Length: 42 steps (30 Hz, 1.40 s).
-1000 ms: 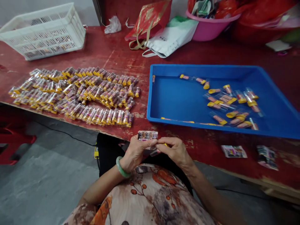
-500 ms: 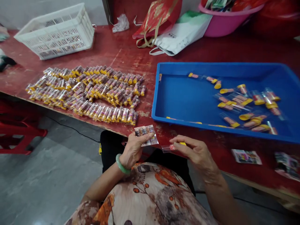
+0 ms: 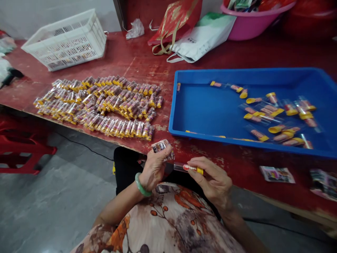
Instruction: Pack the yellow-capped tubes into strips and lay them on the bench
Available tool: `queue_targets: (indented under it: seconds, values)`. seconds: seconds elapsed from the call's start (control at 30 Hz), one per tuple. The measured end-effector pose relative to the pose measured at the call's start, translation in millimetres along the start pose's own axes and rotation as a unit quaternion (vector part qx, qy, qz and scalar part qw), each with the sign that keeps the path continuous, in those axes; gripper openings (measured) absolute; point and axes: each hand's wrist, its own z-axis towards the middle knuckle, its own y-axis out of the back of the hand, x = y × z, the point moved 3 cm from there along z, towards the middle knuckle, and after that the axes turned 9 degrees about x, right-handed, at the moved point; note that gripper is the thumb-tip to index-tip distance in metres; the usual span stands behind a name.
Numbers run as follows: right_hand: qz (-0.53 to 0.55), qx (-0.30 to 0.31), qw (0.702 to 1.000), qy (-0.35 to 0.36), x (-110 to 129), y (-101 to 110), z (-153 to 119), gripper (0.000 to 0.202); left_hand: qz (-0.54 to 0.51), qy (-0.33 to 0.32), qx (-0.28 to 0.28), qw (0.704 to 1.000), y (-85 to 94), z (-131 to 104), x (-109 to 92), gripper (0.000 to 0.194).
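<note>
My left hand (image 3: pixel 154 164) is closed on a small printed plastic packet (image 3: pixel 159 145), which bends under the thumb. Just to its right, my right hand (image 3: pixel 212 177) pinches a clear tube with a yellow cap (image 3: pixel 193 169). The tube lies level, its clear end pointing at my left hand, with something red and pink inside. Whether the tube touches the packet I cannot tell. Beyond my left hand, rows of wrapped yellow-capped tubes (image 3: pixel 118 127) cover the table's left part. More loose capped tubes (image 3: pixel 258 134) lie in the blue tray (image 3: pixel 205 105).
On the red table (image 3: pixel 147 66) stand a white basket (image 3: pixel 68 44), a red bag (image 3: pixel 173 24), a white-green bag (image 3: pixel 202 40) and a pink basin (image 3: pixel 252 24). Flat printed packets (image 3: pixel 277 174) lie near the front edge at right. A red stool (image 3: pixel 26 147) is at left.
My right hand has moved slightly left and down, bringing the tube closer to my left hand. The packet, flat before, is now bent in my left hand.
</note>
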Motion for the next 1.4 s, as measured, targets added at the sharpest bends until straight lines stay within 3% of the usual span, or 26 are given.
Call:
queue_targets:
  seconds: [0.23,0.4,0.5,0.63,0.83,0.97,1.07,1.13,1.2,1.27,1.4]
  values:
    - [-0.052,-0.042,0.998,0.017,2,-4,-2,0.013,-0.031,0.037,-0.018,0.999,-3.9,-3,3,0.039]
    - [-0.139,-0.081,0.983,0.089,0,-8,-12,0.036,-0.066,0.045,-0.018,0.997,-5.8,0,5,0.038]
    - [-0.148,-0.064,0.980,0.118,3,-8,-16,0.046,-0.067,0.053,-0.024,0.996,-3.9,2,7,0.035]
    - [-0.183,-0.010,0.971,0.152,6,-9,-11,0.045,-0.059,0.064,-0.021,0.996,-2.4,3,9,0.032]
    - [-0.293,-0.044,0.941,0.160,-2,-12,-11,0.038,-0.061,0.056,-0.003,0.997,-2.6,1,9,0.037]
    - [-0.298,-0.050,0.938,0.167,1,-13,-15,0.037,-0.057,0.057,-0.011,0.997,-3.5,2,9,0.038]
    - [-0.185,-0.061,0.978,0.068,5,-7,-7,0.009,-0.053,0.048,-0.031,0.997,-2.3,3,12,0.038]
    - [-0.073,-0.006,0.995,-0.067,0,-8,1,0.015,-0.037,0.035,-0.031,0.998,-1.6,2,16,0.038]
    - [0.045,0.072,0.975,-0.206,-7,-16,7,0.020,-0.013,0.021,-0.029,0.999,-1.1,0,20,0.038]
    - [0.140,0.106,0.939,-0.297,-15,-23,8,0.023,0.008,0.020,-0.022,1.000,-0.8,-3,23,0.037]
    - [0.209,0.070,0.910,-0.351,-30,-28,5,0.021,0.024,0.054,0.003,0.998,-0.4,-8,23,0.034]
